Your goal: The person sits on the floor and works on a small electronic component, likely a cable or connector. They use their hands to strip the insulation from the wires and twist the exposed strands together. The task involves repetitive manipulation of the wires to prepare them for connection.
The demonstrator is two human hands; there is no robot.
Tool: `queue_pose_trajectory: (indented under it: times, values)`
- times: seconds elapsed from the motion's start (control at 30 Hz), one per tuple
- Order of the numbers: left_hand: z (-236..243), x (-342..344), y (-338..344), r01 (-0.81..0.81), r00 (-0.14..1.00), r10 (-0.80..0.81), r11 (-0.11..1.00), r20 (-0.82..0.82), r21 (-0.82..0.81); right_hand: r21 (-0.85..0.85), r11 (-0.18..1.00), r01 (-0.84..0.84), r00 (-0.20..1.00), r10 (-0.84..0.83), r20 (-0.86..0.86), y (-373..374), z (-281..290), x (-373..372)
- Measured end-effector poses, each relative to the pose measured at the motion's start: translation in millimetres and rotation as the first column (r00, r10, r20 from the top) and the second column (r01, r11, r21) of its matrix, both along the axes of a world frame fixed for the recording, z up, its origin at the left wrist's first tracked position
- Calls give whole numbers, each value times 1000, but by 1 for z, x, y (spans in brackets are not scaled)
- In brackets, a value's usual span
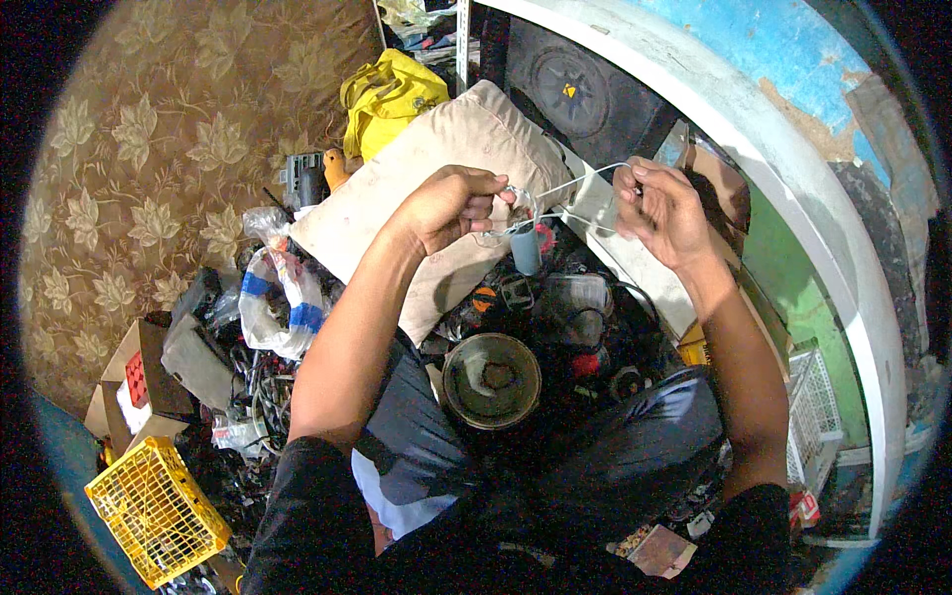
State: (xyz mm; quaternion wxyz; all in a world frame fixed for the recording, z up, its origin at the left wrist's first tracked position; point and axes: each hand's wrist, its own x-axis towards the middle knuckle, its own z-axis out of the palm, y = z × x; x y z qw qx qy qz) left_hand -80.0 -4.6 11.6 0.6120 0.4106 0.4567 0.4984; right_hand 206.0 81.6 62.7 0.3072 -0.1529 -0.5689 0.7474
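My left hand [451, 208] pinches one end of a thin white wire [580, 181], fingers closed near a small grey-blue cylinder [526, 251]. The cylinder hangs just below and to the right of those fingertips; whether it is fixed to the wire I cannot tell. My right hand [662, 210] is closed on the other side of the wire, thumb and fingers curled. Two strands of wire span the gap between the hands. Beneath them, between my knees, a round metal tin [491, 381] holds something pale and curved.
A cream cushion [436, 169] lies behind my left hand, with a yellow bag [392, 104] beyond. Dark tools and parts crowd around the tin. Cables and a yellow plastic basket [159, 511] are at left. A speaker [575, 89] stands at the back; a white curved edge [793, 139] runs along the right.
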Motion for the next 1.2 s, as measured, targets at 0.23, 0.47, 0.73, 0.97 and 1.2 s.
queue_pose_trajectory:
  times: [0.23,0.47,0.73,0.97,1.2]
  values:
    - [8,14,-4,115,776,-2,984,-630,139,124,990,62,997,-67,36,-5,-1,2]
    - [-2,3,-5,166,699,57,957,-713,239,207,968,139,977,-168,133,11,11,26]
    - [-2,1,-3,51,576,300,916,-761,399,487,863,138,814,-378,440,21,20,42]
    - [-11,-20,1,-174,458,534,838,-711,517,666,745,-21,642,-500,581,23,30,64]
    - [2,-15,-3,-324,591,523,851,-614,412,394,706,-589,476,-91,875,43,-25,74]
